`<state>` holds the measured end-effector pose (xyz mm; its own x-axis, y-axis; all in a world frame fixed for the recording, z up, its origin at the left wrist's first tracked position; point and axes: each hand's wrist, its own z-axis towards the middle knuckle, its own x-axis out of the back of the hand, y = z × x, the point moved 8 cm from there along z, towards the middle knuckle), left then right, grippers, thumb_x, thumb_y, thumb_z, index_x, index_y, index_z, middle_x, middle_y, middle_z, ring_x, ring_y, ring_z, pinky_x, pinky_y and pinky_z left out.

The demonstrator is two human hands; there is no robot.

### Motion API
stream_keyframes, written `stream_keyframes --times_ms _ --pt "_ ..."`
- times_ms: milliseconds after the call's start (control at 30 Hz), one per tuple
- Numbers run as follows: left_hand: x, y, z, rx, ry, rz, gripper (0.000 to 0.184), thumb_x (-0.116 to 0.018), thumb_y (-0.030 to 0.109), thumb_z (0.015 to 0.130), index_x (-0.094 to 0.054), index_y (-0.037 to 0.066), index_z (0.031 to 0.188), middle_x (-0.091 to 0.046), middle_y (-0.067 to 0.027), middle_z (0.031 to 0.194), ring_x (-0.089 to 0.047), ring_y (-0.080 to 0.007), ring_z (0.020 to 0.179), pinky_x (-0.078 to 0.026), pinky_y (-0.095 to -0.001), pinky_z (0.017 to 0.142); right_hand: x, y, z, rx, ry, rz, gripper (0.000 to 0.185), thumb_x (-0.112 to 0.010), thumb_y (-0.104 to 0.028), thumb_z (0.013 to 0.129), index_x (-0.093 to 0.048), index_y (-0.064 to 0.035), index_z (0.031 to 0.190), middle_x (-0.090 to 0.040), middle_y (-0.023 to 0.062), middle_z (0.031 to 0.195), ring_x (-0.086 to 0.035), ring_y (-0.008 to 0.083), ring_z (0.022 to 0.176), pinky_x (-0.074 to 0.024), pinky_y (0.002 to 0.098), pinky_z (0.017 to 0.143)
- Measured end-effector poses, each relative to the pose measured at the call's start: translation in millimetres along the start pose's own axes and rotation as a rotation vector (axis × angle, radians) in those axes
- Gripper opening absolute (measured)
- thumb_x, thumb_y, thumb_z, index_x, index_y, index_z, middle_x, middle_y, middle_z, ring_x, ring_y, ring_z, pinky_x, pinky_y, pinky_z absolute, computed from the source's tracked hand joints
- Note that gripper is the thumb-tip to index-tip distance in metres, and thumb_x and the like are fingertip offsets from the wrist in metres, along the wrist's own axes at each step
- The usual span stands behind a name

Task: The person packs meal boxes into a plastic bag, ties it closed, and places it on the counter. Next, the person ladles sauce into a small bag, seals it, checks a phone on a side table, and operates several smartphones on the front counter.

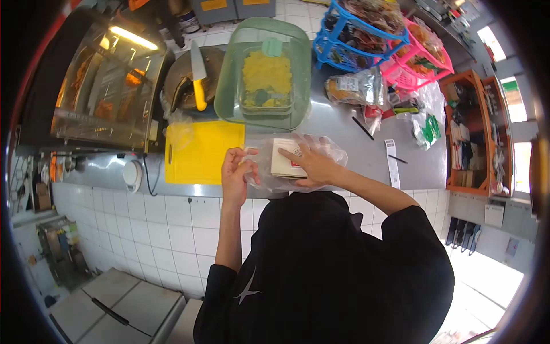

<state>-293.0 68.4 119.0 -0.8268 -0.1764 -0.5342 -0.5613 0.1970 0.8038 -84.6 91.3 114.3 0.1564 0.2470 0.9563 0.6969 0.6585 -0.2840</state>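
A white box (pixel 279 167) with dark print and a red mark lies in or on a clear plastic bag (pixel 338 152) at the table's near edge; which of the two I cannot tell. My right hand (pixel 312 163) rests across the top of the box with its fingers spread. Just left of the box, my left hand (pixel 236 172) has its fingers curled in a pinch on the bag's edge. Beside that hand lies a yellow cutting board (pixel 200 157).
A green tub (pixel 225 86) holds a clear container of yellow food. A yellow-handled knife (pixel 198 74) lies on a round board. The glass-fronted display case (pixel 109 86) stands left. Blue basket (pixel 326 49), pink basket (pixel 412 74) and receipt (pixel 392 163) are at right.
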Motion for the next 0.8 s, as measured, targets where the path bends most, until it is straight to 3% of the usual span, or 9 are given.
stream_keyframes --times_ms 67,200,300,400,500,567,633,700,800 --pt "1.0 7.0 7.3 0.0 0.002 0.063 0.018 -0.055 -0.002 0.094 -0.049 0.01 0.106 -0.062 -0.0144 0.112 -0.058 -0.0141 0.069 -0.054 -0.0281 0.05 14.0 24.2 -23.7 -0.01 0.125 0.164 0.084 -0.081 -0.036 0.073 -0.045 -0.0166 0.146 -0.046 0.0249 0.142 -0.05 0.0442 0.122 -0.0389 0.0546 0.106" --pt "-17.1 15.5 17.8 -0.004 -0.091 0.141 0.017 -0.055 -0.001 0.095 -0.048 0.009 0.107 -0.059 -0.0145 0.114 -0.058 -0.0146 0.069 -0.053 -0.0265 0.048 108.1 67.1 -62.6 -0.567 0.674 0.125 0.053 -0.077 -0.036 0.078 -0.061 -0.0024 0.116 -0.068 0.0219 0.108 -0.066 0.0364 0.1 -0.048 0.0515 0.092" --pt "-35.0 7.3 27.5 0.025 -0.132 0.171 0.017 -0.055 -0.002 0.095 -0.047 0.008 0.107 -0.059 -0.0143 0.115 -0.057 -0.0138 0.069 -0.052 -0.0258 0.047 -6.3 111.9 -75.3 -0.792 0.329 0.556 0.035 -0.069 -0.029 0.086 -0.065 0.0005 0.104 -0.071 0.0196 0.087 -0.068 0.0385 0.082 -0.0519 0.0504 0.081" --pt "-47.3 4.9 32.6 0.041 -0.184 0.21 0.017 -0.053 -0.003 0.096 -0.047 0.008 0.108 -0.058 -0.0138 0.114 -0.057 -0.0132 0.068 -0.051 -0.0252 0.045 -2.2 118.1 -91.6 -0.858 0.479 0.523 0.028 -0.063 -0.022 0.095 -0.066 0.0034 0.104 -0.069 0.0164 0.086 -0.067 0.032 0.077 -0.0526 0.0437 0.069" --pt "-62.0 2.2 31.9 0.104 -0.188 0.172 0.018 -0.052 -0.003 0.096 -0.047 0.008 0.109 -0.056 -0.0134 0.115 -0.056 -0.0127 0.067 -0.05 -0.025 0.042 5.8 127.4 -101.4 -0.841 0.561 1.087 0.022 -0.055 -0.018 0.101 -0.064 0.0016 0.104 -0.069 0.0083 0.082 -0.065 0.0232 0.07 -0.0529 0.0398 0.067" --pt "-96.2 -2.5 22.2 0.166 -0.289 0.2 0.018 -0.051 -0.003 0.096 -0.047 0.007 0.11 -0.054 -0.0141 0.118 -0.055 -0.0125 0.067 -0.05 -0.0255 0.041 50.1 95.0 -85.7 -0.493 0.747 0.871 0.021 -0.052 -0.017 0.103 -0.064 -0.0003 0.1 -0.067 0.0037 0.078 -0.063 0.0159 0.067 -0.052 0.0349 0.064" --pt "-136.5 -4.8 5.2 0.188 -0.39 0.223 0.019 -0.05 -0.004 0.096 -0.046 0.007 0.111 -0.053 -0.0151 0.12 -0.054 -0.0121 0.066 -0.05 -0.0258 0.04 71.0 90.9 -85.1 -0.424 0.762 0.908 0.023 -0.049 -0.018 0.105 -0.064 -0.0018 0.098 -0.065 0.001 0.075 -0.06 0.0107 0.063 -0.0505 0.0303 0.061" --pt "-173.9 -0.7 -11.8 0.158 -0.493 0.256 0.019 -0.049 -0.005 0.096 -0.046 0.007 0.111 -0.051 -0.0163 0.122 -0.054 -0.0117 0.066 -0.05 -0.0261 0.04 72.5 119.3 -91.7 -0.614 0.639 1.23 0.025 -0.048 -0.02 0.106 -0.064 -0.0029 0.097 -0.062 0.0002 0.072 -0.057 0.0075 0.059 -0.0486 0.026 0.057" --pt "-189.6 14.5 -6.2 0.027 -0.313 0.164 0.021 -0.05 -0.005 0.094 -0.046 0.007 0.11 -0.051 -0.0175 0.121 -0.05 -0.0096 0.067 -0.047 -0.0224 0.034 98.6 134.3 -128.4 -0.526 0.454 1.755 0.027 -0.048 -0.022 0.107 -0.063 -0.0036 0.094 -0.058 -0.0011 0.069 -0.052 0.006 0.054 -0.044 0.0226 0.05"
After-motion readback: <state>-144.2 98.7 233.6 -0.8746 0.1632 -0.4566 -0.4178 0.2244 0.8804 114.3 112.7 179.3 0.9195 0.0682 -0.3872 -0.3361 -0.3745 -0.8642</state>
